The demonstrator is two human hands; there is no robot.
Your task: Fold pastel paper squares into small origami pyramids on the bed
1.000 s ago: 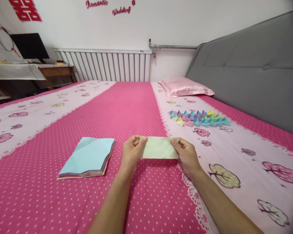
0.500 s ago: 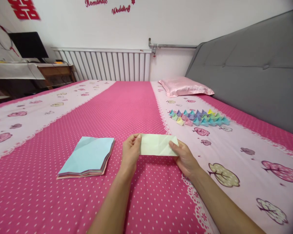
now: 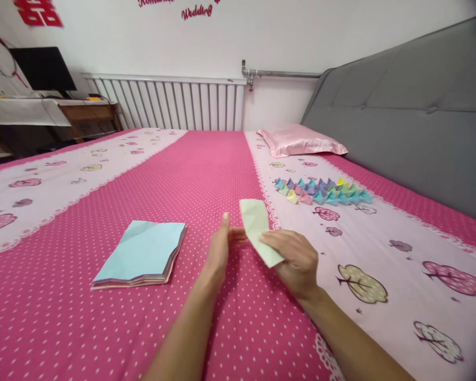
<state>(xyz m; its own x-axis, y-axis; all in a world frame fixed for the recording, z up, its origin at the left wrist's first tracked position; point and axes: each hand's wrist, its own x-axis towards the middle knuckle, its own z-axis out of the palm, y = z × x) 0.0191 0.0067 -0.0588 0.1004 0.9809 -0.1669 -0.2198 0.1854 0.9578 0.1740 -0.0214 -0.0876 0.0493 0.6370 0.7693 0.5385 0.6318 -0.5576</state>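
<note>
A pale green folded paper (image 3: 257, 225) is pinched in my right hand (image 3: 295, 259), thumb and fingers at its lower right end; the strip stands tilted above the bed. My left hand (image 3: 222, 246) is just left of the paper, thumb pointing up and fingers stretched toward it. Whether its fingertips touch the paper's edge cannot be made out. Left of my hands lies a stack of coloured paper sheets (image 3: 140, 251), light blue on top. Several small folded paper pieces (image 3: 321, 193) in blue, purple, pink, yellow and green stand in rows at the right.
A pink dotted bedspread (image 3: 162, 190) lies under everything. Toward the back right rests a pink pillow (image 3: 301, 140), beside a grey padded headboard (image 3: 412, 106). A white radiator (image 3: 174, 103) lines the wall, and a monitor (image 3: 43, 69) stands on a desk at the far left.
The green paper has turned from lying crosswise between both hands to standing lengthwise. My left hand has let go of it and opened. My right hand still grips it.
</note>
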